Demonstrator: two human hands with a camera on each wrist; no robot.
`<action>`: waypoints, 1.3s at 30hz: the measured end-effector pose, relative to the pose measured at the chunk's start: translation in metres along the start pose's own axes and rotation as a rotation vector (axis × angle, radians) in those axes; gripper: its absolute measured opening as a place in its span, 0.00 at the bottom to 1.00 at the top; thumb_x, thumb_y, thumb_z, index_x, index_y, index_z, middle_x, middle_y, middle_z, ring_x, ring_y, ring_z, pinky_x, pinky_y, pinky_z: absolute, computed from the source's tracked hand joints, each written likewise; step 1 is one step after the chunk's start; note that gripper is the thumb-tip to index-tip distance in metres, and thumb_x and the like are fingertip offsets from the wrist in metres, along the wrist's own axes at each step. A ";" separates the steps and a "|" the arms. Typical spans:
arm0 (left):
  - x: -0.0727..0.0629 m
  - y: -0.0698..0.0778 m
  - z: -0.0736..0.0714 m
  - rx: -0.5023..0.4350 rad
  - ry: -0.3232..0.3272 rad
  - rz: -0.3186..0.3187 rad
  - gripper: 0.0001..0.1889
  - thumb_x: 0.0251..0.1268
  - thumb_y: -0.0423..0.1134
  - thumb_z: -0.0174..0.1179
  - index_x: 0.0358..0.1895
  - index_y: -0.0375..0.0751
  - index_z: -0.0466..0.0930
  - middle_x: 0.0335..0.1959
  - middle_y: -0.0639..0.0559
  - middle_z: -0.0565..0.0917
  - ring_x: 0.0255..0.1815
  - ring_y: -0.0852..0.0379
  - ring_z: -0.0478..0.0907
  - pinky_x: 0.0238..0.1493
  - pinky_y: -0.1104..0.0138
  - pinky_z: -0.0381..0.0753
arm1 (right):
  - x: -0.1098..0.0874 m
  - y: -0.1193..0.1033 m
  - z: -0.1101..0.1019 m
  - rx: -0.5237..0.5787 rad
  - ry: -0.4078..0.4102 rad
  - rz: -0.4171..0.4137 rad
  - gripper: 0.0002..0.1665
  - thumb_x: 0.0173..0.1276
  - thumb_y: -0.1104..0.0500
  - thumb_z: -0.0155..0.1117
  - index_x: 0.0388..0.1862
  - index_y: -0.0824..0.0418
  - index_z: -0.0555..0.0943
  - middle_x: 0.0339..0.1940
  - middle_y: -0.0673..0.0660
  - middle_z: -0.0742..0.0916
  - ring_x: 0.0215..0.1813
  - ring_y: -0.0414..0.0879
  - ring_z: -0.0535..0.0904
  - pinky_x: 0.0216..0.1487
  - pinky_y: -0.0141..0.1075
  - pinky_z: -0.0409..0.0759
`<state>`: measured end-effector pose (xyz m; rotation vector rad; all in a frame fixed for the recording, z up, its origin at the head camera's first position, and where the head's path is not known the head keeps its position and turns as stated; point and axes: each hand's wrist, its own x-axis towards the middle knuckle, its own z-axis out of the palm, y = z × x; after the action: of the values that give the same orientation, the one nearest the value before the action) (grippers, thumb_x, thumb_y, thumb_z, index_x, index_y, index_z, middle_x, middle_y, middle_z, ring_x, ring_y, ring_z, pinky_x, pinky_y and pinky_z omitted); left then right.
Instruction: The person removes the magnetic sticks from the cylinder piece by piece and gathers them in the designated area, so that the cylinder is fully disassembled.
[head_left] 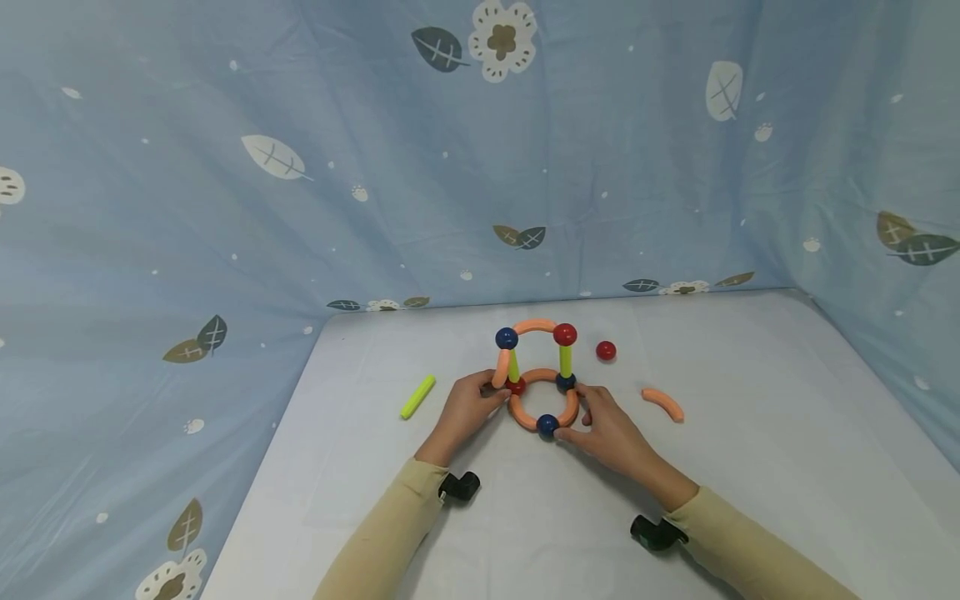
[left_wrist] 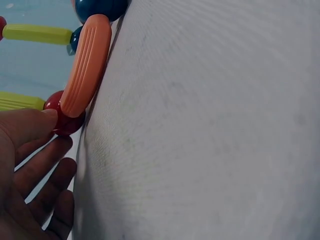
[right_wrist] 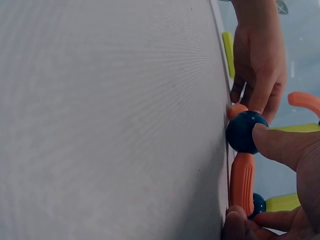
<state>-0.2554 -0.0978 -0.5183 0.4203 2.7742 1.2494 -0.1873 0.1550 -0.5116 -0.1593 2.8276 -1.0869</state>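
Note:
A toy frame of balls and rods stands on the table. Its base is a ring of orange curved rods (head_left: 538, 375) joined by a red ball (head_left: 515, 387) and two blue balls. Two yellow-green rods (head_left: 566, 362) rise to an upper blue ball (head_left: 506, 337) and an upper red ball (head_left: 565, 334), bridged by another orange curved rod. One more curved rod (head_left: 501, 369) hangs from the upper blue ball. My left hand (head_left: 467, 410) pinches the base's red ball. My right hand (head_left: 618, 433) grips the ring, thumb on the front blue ball (right_wrist: 242, 132), fingers by the right one.
To the left lies a loose yellow-green rod (head_left: 417, 397). A loose red ball (head_left: 606, 351) sits behind on the right, and a loose orange curved rod (head_left: 663, 405) lies to the right. Behind the white table (head_left: 750, 467) hangs a patterned blue cloth (head_left: 600, 167).

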 end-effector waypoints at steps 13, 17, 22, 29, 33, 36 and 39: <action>-0.003 -0.001 -0.002 0.002 0.012 -0.009 0.12 0.69 0.46 0.68 0.50 0.45 0.85 0.42 0.55 0.87 0.43 0.58 0.81 0.47 0.60 0.82 | 0.001 -0.001 -0.003 0.001 -0.015 -0.007 0.53 0.60 0.45 0.79 0.77 0.65 0.66 0.51 0.58 0.77 0.38 0.45 0.71 0.30 0.34 0.71; -0.007 0.000 -0.004 -0.011 0.022 -0.023 0.10 0.67 0.45 0.69 0.45 0.46 0.84 0.39 0.57 0.86 0.39 0.60 0.80 0.42 0.63 0.81 | 0.002 0.001 -0.006 0.013 -0.034 -0.008 0.51 0.61 0.47 0.78 0.77 0.62 0.66 0.40 0.55 0.78 0.37 0.45 0.72 0.30 0.35 0.73; -0.012 0.000 -0.006 -0.010 0.025 -0.016 0.10 0.66 0.45 0.70 0.44 0.46 0.83 0.38 0.57 0.86 0.40 0.60 0.81 0.44 0.63 0.82 | 0.005 0.004 -0.008 0.047 -0.062 -0.001 0.49 0.62 0.49 0.77 0.78 0.61 0.66 0.35 0.53 0.78 0.34 0.46 0.72 0.28 0.36 0.73; -0.018 -0.004 -0.007 -0.026 0.029 -0.012 0.11 0.66 0.46 0.70 0.46 0.48 0.84 0.41 0.58 0.86 0.43 0.60 0.82 0.49 0.61 0.82 | 0.005 0.005 -0.008 0.049 -0.039 -0.010 0.47 0.62 0.51 0.78 0.75 0.63 0.68 0.50 0.57 0.81 0.39 0.45 0.73 0.30 0.33 0.76; -0.020 -0.004 -0.008 -0.042 0.021 -0.006 0.12 0.66 0.45 0.70 0.49 0.48 0.84 0.43 0.58 0.86 0.45 0.59 0.82 0.50 0.61 0.82 | 0.001 0.002 -0.007 0.080 -0.026 -0.042 0.41 0.62 0.54 0.78 0.70 0.64 0.71 0.47 0.55 0.80 0.40 0.45 0.74 0.32 0.33 0.76; -0.021 -0.004 -0.008 -0.043 0.011 -0.008 0.14 0.67 0.44 0.70 0.52 0.47 0.84 0.44 0.57 0.86 0.45 0.59 0.82 0.49 0.62 0.83 | -0.001 0.001 -0.006 0.104 -0.016 -0.077 0.34 0.62 0.53 0.78 0.63 0.63 0.76 0.40 0.52 0.80 0.38 0.44 0.75 0.33 0.33 0.76; -0.022 -0.004 -0.008 -0.042 0.005 -0.011 0.14 0.67 0.43 0.69 0.52 0.46 0.85 0.44 0.58 0.86 0.45 0.60 0.82 0.49 0.62 0.83 | -0.003 0.001 -0.004 0.107 -0.004 -0.111 0.26 0.62 0.52 0.78 0.55 0.60 0.80 0.35 0.49 0.80 0.36 0.43 0.75 0.35 0.32 0.77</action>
<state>-0.2363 -0.1121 -0.5173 0.3987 2.7450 1.3048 -0.1852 0.1582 -0.5092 -0.3124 2.7783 -1.2547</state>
